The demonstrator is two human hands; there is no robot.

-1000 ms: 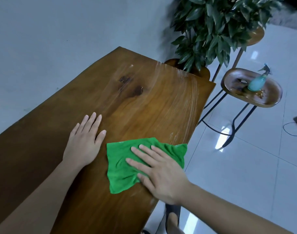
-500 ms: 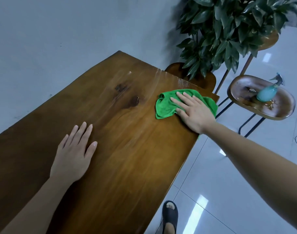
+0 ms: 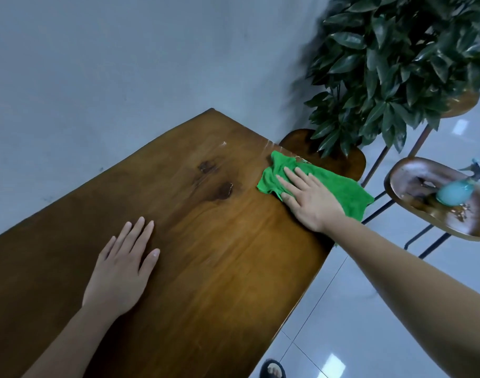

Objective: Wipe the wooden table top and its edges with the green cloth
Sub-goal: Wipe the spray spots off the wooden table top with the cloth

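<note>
From the head view, the right hand presses the green cloth flat at the table's far right corner, fingers spread for broad contact. The left hand lies flat and empty mid-table, likely bracing the reach.

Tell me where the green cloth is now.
In the head view, the green cloth lies under the right hand at the wooden table's far right corner, near the plant.

Glossy varnished wooden table top, fuzzy green cloth, shiny tiled floor.
</note>
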